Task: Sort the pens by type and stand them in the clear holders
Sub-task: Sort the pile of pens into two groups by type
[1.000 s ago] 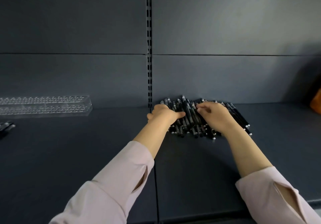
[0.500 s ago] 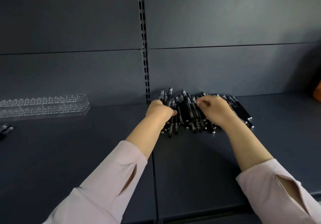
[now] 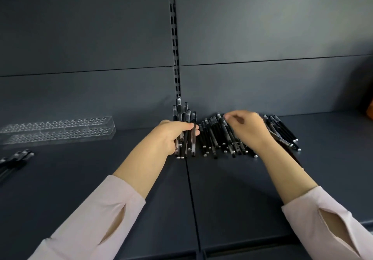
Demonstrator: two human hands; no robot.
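Note:
A heap of black pens [image 3: 220,138] lies on the dark shelf against the back panel. My left hand [image 3: 171,136] grips a bundle of pens [image 3: 184,114], held nearly upright at the heap's left end, their tips near the shelf. My right hand [image 3: 245,127] rests over the heap, its fingertips pinching at the upper end of one pen; the pens under the palm are hidden. More pens [image 3: 282,130] stick out to the right of that hand. A clear holder [image 3: 58,130] with rows of holes lies empty at the far left.
Several black pens [image 3: 15,158] lie at the left edge in front of the clear holder. A slotted upright [image 3: 174,38] runs up the back panel. An orange thing [image 3: 369,110] shows at the right edge. A seam [image 3: 191,199] splits the shelf.
My left hand has gathered a bundle of pens out of the heap and tipped it upright, away from the rest. My right hand stays over the heap.

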